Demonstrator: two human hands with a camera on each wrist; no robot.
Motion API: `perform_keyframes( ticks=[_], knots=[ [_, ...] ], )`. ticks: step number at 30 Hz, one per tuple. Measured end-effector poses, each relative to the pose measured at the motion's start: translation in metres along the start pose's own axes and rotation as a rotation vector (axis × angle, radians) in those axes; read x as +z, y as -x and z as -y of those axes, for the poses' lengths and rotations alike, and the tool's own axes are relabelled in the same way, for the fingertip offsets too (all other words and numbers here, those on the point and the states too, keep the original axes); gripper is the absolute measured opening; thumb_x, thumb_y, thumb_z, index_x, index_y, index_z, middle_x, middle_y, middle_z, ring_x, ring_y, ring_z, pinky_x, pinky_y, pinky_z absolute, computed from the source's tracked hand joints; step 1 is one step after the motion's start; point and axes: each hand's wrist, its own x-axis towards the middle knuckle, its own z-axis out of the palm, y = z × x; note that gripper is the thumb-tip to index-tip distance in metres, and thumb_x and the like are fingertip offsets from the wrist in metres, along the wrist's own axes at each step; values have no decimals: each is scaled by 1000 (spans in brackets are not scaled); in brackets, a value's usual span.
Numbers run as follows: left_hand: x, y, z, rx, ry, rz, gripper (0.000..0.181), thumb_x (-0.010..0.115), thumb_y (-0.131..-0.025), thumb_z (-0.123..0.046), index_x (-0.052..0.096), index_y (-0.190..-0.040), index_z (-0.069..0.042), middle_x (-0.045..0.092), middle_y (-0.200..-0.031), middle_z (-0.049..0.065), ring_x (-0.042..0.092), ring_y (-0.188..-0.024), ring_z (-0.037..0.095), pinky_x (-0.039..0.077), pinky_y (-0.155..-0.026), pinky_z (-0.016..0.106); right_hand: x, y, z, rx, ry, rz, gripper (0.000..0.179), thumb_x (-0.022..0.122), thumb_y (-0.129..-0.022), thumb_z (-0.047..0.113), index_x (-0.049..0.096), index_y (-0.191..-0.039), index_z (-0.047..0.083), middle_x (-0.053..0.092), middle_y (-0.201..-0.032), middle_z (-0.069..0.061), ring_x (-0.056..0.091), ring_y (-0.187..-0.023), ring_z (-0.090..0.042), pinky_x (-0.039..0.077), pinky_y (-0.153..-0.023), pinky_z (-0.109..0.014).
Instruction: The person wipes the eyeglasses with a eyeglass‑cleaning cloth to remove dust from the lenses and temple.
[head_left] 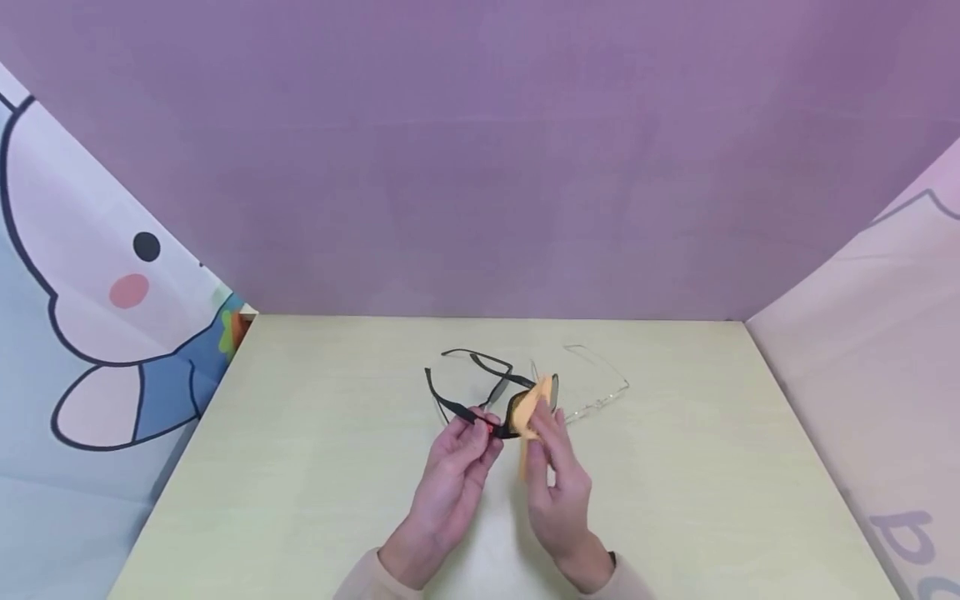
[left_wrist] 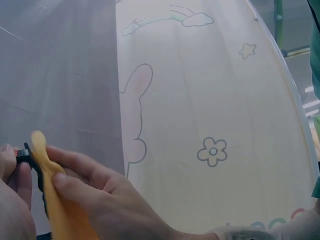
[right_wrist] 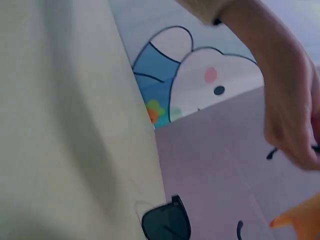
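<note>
- Left hand [head_left: 453,473]: grip closed, thumb and fingers pinching the black glasses [head_left: 510,432] by one side arm near the hinge, just beside a small red mark.
- Right hand [head_left: 558,496]: grip closed on the orange cloth [head_left: 531,410], thumb and fingers pinching it; cloth is against the black glasses, covering part of a lens, with a loose end hanging below the fingers.
- Black glasses are up in front of the person, above the desk [head_left: 285,475], side arms unfolded and pointing away.
- Second dark pair, sunglasses [head_left: 498,390], on the desk behind the held pair, partly hidden by it; one dark lens shows in the right wrist view.
- Thin wire glasses [head_left: 597,404] on the desk, right of the cloth, arms unfolded; one end hidden behind the right hand.
- Purple wall [head_left: 480,183] behind; cartoon-print sheet [head_left: 97,325] on the left.
</note>
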Motion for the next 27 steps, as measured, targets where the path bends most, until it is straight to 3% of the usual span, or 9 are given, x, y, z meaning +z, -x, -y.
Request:
perform_keyframes(
  ticks=[3, 5, 13, 19, 21, 27],
  knots=[
    [-1, 0, 0, 7, 14, 0, 12, 46, -106, 0, 55, -112, -6, 64, -108, 0, 64, -102, 9, 52, -103, 24, 6, 3, 3, -122, -65, 20, 27, 53, -105, 1, 63, -119, -20, 59, -138, -27, 53, -139, -28, 32, -123, -42],
    [-1, 0, 0, 6, 22, -5, 12, 45, -106, 1, 55, -112, -5, 64, -107, 0, 64, -102, 9, 52, -104, 24, 6, 2, 3, -160, -90, 28, 26, 53, -105, 0, 63, -118, -20, 59, -139, -26, 53, -138, -29, 32, -123, -41],
    [-1, 3, -1, -10, -16, 19, 9, 52, -105, -2, 56, -108, -9, 66, -106, 0, 63, -97, 8, 54, -94, 20, 0, -13, -2, 3, -54, 1, 28, 53, -104, 0, 60, -122, -20, 59, -142, -18, 55, -137, -23, 34, -122, -43],
    [1, 2, -1, 8, -16, 36, 10, 50, -105, -1, 54, -113, -5, 62, -110, 1, 64, -103, 10, 53, -101, 23, 3, -10, 4, -204, -113, 29, 26, 53, -104, -1, 63, -117, -21, 59, -140, -25, 53, -139, -28, 33, -122, -42],
    [1, 1, -1, 3, -12, 29, 11, 49, -105, 0, 53, -113, -4, 62, -111, 2, 64, -103, 10, 52, -102, 24, 3, -9, 2, -224, -129, 38, 25, 52, -104, -2, 62, -117, -21, 59, -140, -26, 54, -139, -28, 33, -122, -41],
    [-1, 3, -4, -10, -23, 18, 12, 49, -105, 0, 56, -108, -9, 65, -108, 1, 61, -98, 8, 54, -94, 19, -6, -10, -7, -13, -43, -10, 25, 54, -102, -5, 61, -120, -21, 70, -119, -27, 61, -131, -20, 38, -119, -42]
  ],
)
